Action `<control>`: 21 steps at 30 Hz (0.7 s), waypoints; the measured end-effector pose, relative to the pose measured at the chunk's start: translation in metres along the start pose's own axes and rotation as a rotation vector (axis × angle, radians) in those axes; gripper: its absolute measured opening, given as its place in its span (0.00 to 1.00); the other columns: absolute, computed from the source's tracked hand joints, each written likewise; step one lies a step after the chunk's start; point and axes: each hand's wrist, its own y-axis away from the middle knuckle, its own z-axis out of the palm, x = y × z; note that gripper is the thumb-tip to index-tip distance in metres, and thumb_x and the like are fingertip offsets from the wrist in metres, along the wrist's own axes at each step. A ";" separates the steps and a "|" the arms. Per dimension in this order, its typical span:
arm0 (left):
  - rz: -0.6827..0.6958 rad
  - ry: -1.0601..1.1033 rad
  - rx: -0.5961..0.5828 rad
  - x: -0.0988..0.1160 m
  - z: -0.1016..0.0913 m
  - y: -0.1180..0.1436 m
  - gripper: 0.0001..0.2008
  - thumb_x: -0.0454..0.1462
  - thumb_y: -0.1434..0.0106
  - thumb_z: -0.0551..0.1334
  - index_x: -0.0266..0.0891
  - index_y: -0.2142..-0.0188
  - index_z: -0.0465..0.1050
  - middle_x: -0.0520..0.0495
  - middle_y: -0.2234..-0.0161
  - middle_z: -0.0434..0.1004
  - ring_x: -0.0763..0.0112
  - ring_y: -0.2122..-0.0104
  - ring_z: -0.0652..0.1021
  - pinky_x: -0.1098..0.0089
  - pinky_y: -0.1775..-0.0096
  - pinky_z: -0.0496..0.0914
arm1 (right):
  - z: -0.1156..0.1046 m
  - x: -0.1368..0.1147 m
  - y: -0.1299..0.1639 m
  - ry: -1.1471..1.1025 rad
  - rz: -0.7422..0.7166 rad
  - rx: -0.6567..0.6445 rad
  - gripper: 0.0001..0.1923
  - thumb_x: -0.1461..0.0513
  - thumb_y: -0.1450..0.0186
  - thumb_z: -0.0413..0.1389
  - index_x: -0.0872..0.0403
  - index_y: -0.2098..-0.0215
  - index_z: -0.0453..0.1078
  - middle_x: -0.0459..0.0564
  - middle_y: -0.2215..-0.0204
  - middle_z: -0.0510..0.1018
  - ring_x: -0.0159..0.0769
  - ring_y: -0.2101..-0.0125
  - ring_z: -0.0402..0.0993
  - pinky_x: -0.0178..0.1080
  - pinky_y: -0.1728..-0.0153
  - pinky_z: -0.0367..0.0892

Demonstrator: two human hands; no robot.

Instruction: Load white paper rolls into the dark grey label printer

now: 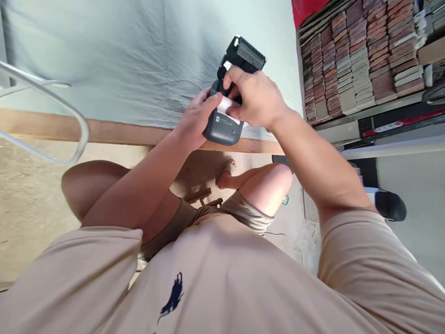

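Observation:
A dark grey portable label printer (222, 130) with its black lid (239, 53) swung up is held over the front edge of the table. My left hand (199, 116) is wrapped round its left side, the thumb lying at the paper bay. Inside the bay sits a white paper roll (227, 105). My right hand (257, 95) reaches in from the right, thumb and fingers closed on the roll. Part of the roll and the bay is hidden behind the right-hand fingers.
A pale cloth (104, 55) covers the table, edged by a wooden strip (132, 134). A white cable (79, 120) loops at the left. Stacked reddish and grey blocks (361, 60) fill a shelf at the right. My knees are below the table edge.

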 end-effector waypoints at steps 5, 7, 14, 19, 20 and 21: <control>-0.013 -0.014 0.019 0.004 0.002 0.004 0.02 0.37 0.31 0.65 0.45 0.63 0.75 0.54 0.68 0.81 0.78 0.71 0.77 0.77 0.70 0.73 | -0.030 0.013 0.025 -0.394 -0.025 0.035 0.24 0.60 0.49 0.60 0.46 0.53 0.65 0.44 0.65 0.82 0.34 0.72 0.72 0.39 0.75 0.62; -0.024 -0.025 0.015 0.007 0.002 0.005 0.03 0.38 0.31 0.64 0.44 0.63 0.75 0.53 0.67 0.82 0.75 0.70 0.79 0.75 0.69 0.75 | -0.033 0.039 0.032 -0.526 -0.012 0.165 0.26 0.54 0.41 0.54 0.43 0.45 0.59 0.46 0.58 0.81 0.32 0.72 0.70 0.36 0.78 0.56; -0.005 -0.112 0.006 0.012 -0.004 0.004 0.09 0.40 0.27 0.59 0.39 0.59 0.76 0.47 0.64 0.84 0.64 0.54 0.84 0.67 0.53 0.81 | 0.034 0.135 0.019 -0.878 0.182 0.389 0.31 0.36 0.40 0.53 0.44 0.49 0.58 0.44 0.67 0.71 0.27 0.78 0.60 0.32 0.83 0.49; 0.002 -0.190 0.077 0.013 -0.010 0.005 0.11 0.43 0.30 0.64 0.38 0.56 0.76 0.50 0.67 0.82 0.66 0.60 0.85 0.68 0.55 0.81 | 0.058 0.124 0.022 -0.615 0.072 0.361 0.31 0.36 0.35 0.55 0.47 0.47 0.61 0.47 0.58 0.75 0.26 0.72 0.68 0.33 0.74 0.68; 0.007 -0.218 0.099 0.013 -0.010 0.005 0.12 0.44 0.30 0.64 0.38 0.55 0.76 0.50 0.66 0.82 0.67 0.63 0.85 0.70 0.59 0.81 | 0.058 0.119 0.025 -0.518 0.053 0.353 0.30 0.36 0.34 0.55 0.47 0.47 0.62 0.48 0.54 0.76 0.27 0.71 0.69 0.35 0.71 0.72; 0.013 -0.249 0.122 0.014 -0.008 0.005 0.14 0.45 0.31 0.65 0.37 0.55 0.77 0.50 0.65 0.82 0.69 0.66 0.84 0.72 0.64 0.80 | 0.057 0.116 0.028 -0.438 0.040 0.348 0.28 0.38 0.33 0.55 0.47 0.47 0.63 0.49 0.51 0.76 0.28 0.69 0.71 0.38 0.66 0.75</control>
